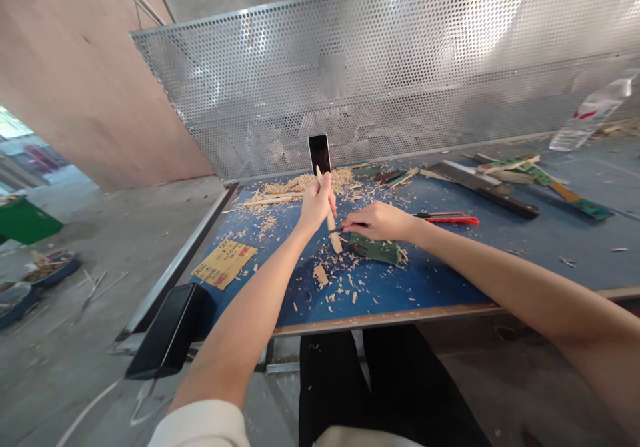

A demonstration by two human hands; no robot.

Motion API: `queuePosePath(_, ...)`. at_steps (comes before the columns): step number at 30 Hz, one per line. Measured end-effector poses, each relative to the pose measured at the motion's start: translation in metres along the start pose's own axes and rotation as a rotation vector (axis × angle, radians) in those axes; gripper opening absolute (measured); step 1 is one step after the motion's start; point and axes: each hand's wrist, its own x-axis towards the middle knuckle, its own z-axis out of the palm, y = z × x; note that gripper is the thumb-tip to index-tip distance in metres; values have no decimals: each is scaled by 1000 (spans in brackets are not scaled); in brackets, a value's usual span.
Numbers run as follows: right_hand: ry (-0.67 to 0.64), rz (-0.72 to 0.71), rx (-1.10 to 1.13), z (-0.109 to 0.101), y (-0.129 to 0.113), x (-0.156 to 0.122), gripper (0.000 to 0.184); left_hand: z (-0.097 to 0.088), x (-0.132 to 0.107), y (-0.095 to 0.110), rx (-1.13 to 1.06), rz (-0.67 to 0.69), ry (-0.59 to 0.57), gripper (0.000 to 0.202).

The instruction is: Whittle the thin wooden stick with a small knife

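My left hand [316, 201] is closed round a pale wooden stick [333, 232], holding it nearly upright with its lower end on the blue table [450, 267]. My right hand [380, 221] is closed on a small knife [340, 228] whose blade touches the stick's lower part. Under that hand lies a green pad [377, 249]. Wood shavings [333, 280] are scattered on the table around both hands.
A phone [319, 154] leans upright against the perforated metal screen [400, 73]. A red cutter [450, 219], a large cleaver [485, 187], wood strips, a plastic bottle [590, 115], a cardboard piece [225, 262] and a black device [170, 330] at the table's left edge.
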Motion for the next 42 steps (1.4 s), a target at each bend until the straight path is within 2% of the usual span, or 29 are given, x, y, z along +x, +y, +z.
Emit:
queuePosePath(8,-125,42,57,-8,-3,5,36,2,0,1,40,-6,8,70)
queuePosePath(13,-47,-14,-131,1,-4,1,44,1,-1,1,56,-8,51,71)
queuePosePath(17,-11,-46,-177,5,-4,0,46,2,-1,0,38,-8,67,70)
queuePosePath(27,-68,-22,-125,-8,0,-1,40,11,1,4,19,8,60,67)
queuePosePath(32,-69,-35,-252,-2,-9,-3,41,17,-5,6,52,23,119,71)
queuePosePath(36,-76,-40,-376,7,-14,-5,38,18,-6,10,19,2,85,72)
queuePosePath(42,-63,-109,-285,4,-10,-5,32,14,-9,19,1,-28,44,69)
